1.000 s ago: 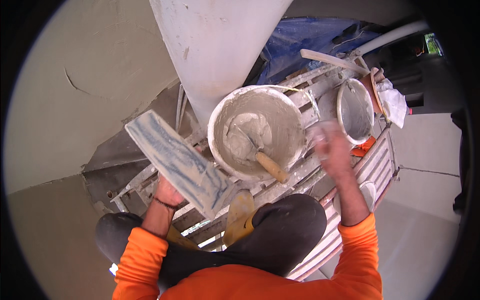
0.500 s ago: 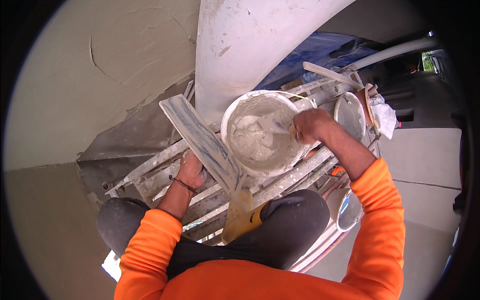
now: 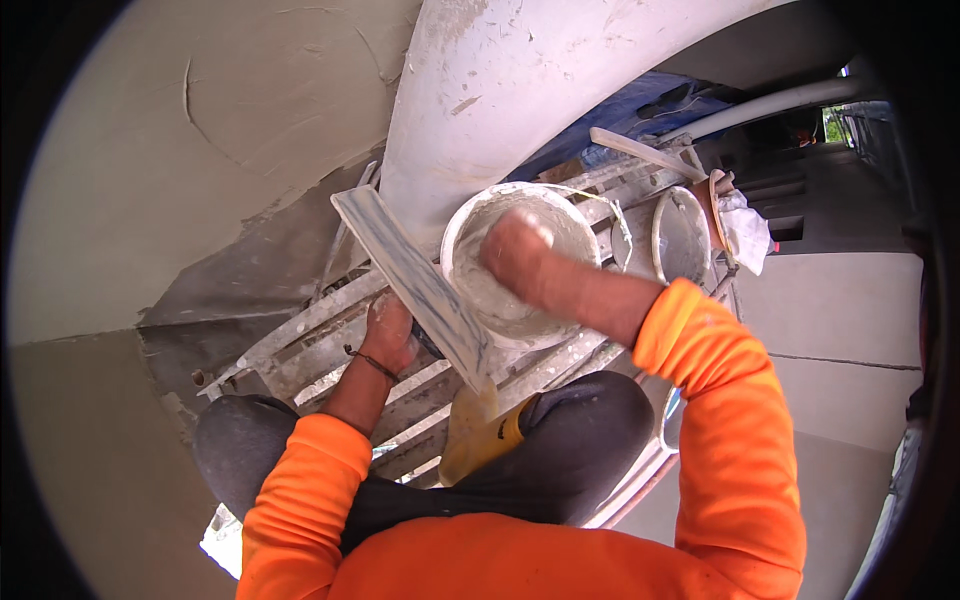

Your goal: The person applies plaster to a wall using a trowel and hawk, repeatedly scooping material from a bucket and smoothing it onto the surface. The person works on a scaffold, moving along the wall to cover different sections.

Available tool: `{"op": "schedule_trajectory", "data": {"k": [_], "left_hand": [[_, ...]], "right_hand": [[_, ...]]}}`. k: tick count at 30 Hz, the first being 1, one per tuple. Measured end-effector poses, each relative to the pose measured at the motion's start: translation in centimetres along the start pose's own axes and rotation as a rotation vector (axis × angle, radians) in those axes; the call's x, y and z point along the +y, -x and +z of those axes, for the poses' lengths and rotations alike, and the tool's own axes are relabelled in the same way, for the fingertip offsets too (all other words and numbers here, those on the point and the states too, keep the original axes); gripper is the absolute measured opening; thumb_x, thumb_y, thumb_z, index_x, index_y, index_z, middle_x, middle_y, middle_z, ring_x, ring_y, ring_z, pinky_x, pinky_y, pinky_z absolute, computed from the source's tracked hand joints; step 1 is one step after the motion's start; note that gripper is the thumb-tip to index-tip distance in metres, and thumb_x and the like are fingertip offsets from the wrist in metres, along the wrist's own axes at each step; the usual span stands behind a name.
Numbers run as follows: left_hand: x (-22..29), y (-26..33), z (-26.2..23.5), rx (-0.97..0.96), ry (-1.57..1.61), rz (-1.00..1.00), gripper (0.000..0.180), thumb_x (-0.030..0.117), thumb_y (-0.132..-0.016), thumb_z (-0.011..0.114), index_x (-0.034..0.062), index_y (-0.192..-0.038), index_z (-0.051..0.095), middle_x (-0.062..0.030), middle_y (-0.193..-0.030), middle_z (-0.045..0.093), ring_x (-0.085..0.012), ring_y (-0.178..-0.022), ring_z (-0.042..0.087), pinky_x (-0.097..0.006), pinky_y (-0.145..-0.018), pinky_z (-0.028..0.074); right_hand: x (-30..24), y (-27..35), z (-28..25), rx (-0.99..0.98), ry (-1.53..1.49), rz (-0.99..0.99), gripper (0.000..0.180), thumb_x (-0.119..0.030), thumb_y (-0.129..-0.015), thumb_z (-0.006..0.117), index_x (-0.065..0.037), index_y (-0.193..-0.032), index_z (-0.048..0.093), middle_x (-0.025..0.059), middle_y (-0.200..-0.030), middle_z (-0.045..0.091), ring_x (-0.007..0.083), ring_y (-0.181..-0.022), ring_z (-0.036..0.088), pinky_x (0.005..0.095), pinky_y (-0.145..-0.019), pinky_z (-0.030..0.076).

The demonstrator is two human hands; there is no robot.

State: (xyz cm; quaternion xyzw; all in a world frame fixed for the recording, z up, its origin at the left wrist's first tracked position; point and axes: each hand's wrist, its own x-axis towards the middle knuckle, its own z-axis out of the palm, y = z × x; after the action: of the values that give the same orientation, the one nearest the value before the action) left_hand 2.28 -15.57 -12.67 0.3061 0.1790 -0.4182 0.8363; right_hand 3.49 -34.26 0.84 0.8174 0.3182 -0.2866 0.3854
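My left hand (image 3: 390, 335) is closed around the grip under a long, narrow float (image 3: 412, 278), its flat face up and smeared with grey. The float slants from the white column down to my knees. Just right of it, a white bucket (image 3: 449, 238) holds wet grey plaster (image 3: 485, 300). Inside the bucket's mouth is my right hand (image 3: 513, 250), slightly blurred and closed on a trowel. Its blade is hidden now behind the hand and forearm; the earlier frame shows it.
Spattered slats of a platform (image 3: 300, 350) lie beneath the bucket. A second bucket (image 3: 656, 235) stands to the right, with another container (image 3: 672, 420) lower down. A thick white column (image 3: 450, 110) rises behind. Plastered wall (image 3: 120, 190) is at left; a wooden strip (image 3: 645, 150) lies farther back.
My right hand has moved left, from the bucket's right rim to over its middle, covering the trowel. The float has shifted slightly right at its upper end.
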Motion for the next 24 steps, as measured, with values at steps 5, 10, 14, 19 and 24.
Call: {"op": "schedule_trajectory", "data": {"k": [5, 10, 14, 19, 24], "left_hand": [[-0.3, -0.2, -0.2, -0.004, 0.034, 0.000, 0.037, 0.026, -0.106, 0.049, 0.0005, -0.129, 0.061, -0.0106, -0.120, 0.068, -0.0222, -0.106, 0.068, -0.039, -0.094, 0.057], [-0.5, -0.4, -0.2, 0.010, -0.026, 0.001, 0.037, 0.028, -0.106, 0.049, 0.0009, -0.128, 0.062, -0.0106, -0.120, 0.068, -0.0218, -0.105, 0.068, -0.039, -0.094, 0.057], [-0.3, -0.4, 0.0, 0.005, 0.007, 0.021, 0.038, 0.028, -0.106, 0.049, 0.0004, -0.129, 0.061, -0.0107, -0.119, 0.068, -0.0219, -0.104, 0.068, -0.039, -0.094, 0.057], [-0.3, -0.1, 0.4, 0.001, -0.008, 0.026, 0.030, 0.028, -0.103, 0.055, 0.0044, -0.119, 0.066, -0.0066, -0.109, 0.070, -0.0204, -0.097, 0.069, -0.038, -0.089, 0.057], [-0.4, -0.4, 0.1, -0.003, 0.008, 0.022, 0.031, 0.026, -0.104, 0.053, 0.0028, -0.121, 0.065, -0.0088, -0.112, 0.070, -0.0212, -0.100, 0.068, -0.038, -0.091, 0.057]], "right_hand": [[-2.1, 3.4, 1.6, -0.164, -0.360, 0.221, 0.018, -0.017, -0.088, 0.064, -0.015, -0.102, 0.075, 0.0047, -0.105, 0.074, 0.0236, -0.100, 0.071, 0.0398, -0.083, 0.055], [6.5, 6.1, 2.6, -0.366, -0.605, 0.404, 0.023, -0.017, -0.083, 0.069, -0.010, -0.103, 0.078, 0.0107, -0.112, 0.075, 0.0264, -0.106, 0.071, 0.0393, -0.084, 0.057], [9.4, 2.9, 0.7, -0.377, -0.523, 0.448, 0.028, -0.017, -0.082, 0.070, -0.012, -0.109, 0.078, 0.0102, -0.114, 0.074, 0.0262, -0.106, 0.071, 0.0388, -0.083, 0.058], [5.2, -0.1, -0.2, -0.069, -0.283, 0.232, 0.020, -0.015, -0.091, 0.060, -0.013, -0.096, 0.079, 0.0074, -0.105, 0.076, 0.0227, -0.099, 0.073, 0.0366, -0.081, 0.057], [-1.4, 1.3, 1.6, 0.128, -0.068, -0.075, 0.019, -0.019, -0.094, 0.058, -0.015, -0.094, 0.077, 0.0032, -0.102, 0.074, 0.0203, -0.094, 0.071, 0.0369, -0.075, 0.055]]}}
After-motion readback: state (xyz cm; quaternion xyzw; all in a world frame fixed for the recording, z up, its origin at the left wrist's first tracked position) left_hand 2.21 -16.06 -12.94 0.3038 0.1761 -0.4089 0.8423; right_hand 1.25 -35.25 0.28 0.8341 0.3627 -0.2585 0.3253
